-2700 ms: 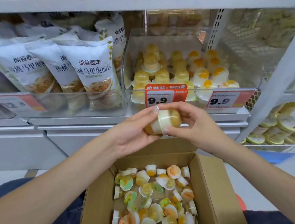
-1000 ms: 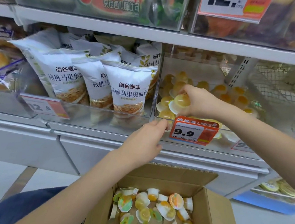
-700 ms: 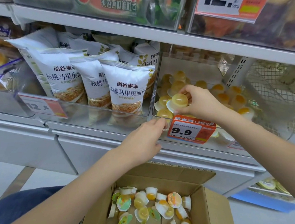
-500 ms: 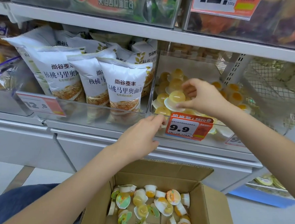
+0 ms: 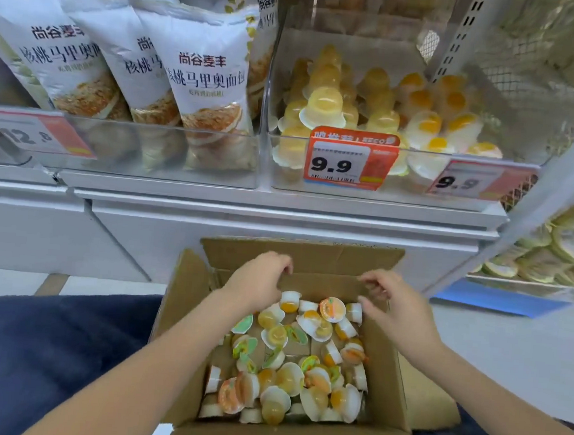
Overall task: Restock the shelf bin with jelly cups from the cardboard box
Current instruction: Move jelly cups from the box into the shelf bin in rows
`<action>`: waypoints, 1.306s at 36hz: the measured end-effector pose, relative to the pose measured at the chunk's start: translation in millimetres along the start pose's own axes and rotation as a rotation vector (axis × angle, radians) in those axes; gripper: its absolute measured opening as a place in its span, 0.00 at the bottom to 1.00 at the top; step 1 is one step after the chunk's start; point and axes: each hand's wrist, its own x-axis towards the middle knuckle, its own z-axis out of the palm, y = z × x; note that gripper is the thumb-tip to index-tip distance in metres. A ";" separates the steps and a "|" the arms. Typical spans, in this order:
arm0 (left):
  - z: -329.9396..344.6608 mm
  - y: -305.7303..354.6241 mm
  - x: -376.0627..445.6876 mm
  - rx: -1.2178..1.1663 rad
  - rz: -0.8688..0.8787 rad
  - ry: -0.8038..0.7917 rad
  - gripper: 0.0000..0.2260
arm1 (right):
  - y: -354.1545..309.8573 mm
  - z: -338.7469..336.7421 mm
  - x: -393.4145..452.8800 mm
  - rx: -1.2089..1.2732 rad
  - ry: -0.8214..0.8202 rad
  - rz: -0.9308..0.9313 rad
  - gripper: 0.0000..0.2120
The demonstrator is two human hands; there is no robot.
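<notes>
White bread bags (image 5: pixel 200 83) stand upright in the clear bin at far left, behind a blurred price tag (image 5: pixel 38 134). Just right of them, past a clear divider, sits the shelf bin (image 5: pixel 343 184) holding yellow jelly cups stacked upside down; one cup (image 5: pixel 323 108) sits on top of the front pile, above the red 9.9 tag (image 5: pixel 350 162) clipped to the bin's front wall. Further right in the same bin lie white cups with orange centres, behind a second 9.9 tag (image 5: pixel 477 180).

Below the shelf, the open cardboard box (image 5: pixel 400 374) rests on the person's lap, a loose heap of jelly cups (image 5: pixel 301 362) covering its floor. The left hand (image 5: pixel 256 283) hangs over the box's far left corner, fingers curled downward near the back wall; whether it holds anything cannot be told. The right hand (image 5: pixel 397 306) hovers over the far right side of the box, fingers loosely bent and spread, thumb near a cup at the heap's edge, gripping nothing visible. The two hands are apart, with the far cups showing between them.

At far right, a lower wire shelf carries round lidded tubs (image 5: pixel 550 251).
</notes>
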 end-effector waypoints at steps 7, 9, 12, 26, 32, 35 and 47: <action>105.7 -61.1 -4.8 -0.057 -0.234 -0.224 0.17 | 71.4 70.4 -1.9 -0.078 -0.385 0.220 0.15; 123.3 -71.7 -6.5 -0.065 -0.249 -0.297 0.19 | 84.6 92.2 -1.7 -0.113 -0.499 0.229 0.18; 144.3 -86.2 -9.6 -0.112 -0.283 -0.393 0.22 | 100.0 121.7 -3.4 -0.227 -0.696 0.188 0.23; 178.8 -121.2 -20.7 -0.052 -0.493 -0.156 0.15 | 103.3 193.3 5.2 -0.040 -0.737 0.272 0.24; 187.7 -115.8 -35.9 0.112 -0.474 -0.149 0.13 | 78.7 234.1 9.9 0.081 -0.682 0.445 0.19; 197.0 -113.8 -40.5 0.141 -0.491 -0.225 0.13 | 72.7 248.8 9.7 0.096 -0.668 0.540 0.20; 206.5 -137.3 -29.5 -0.337 -0.518 -0.286 0.24 | 79.6 257.7 15.5 0.177 -0.721 0.595 0.14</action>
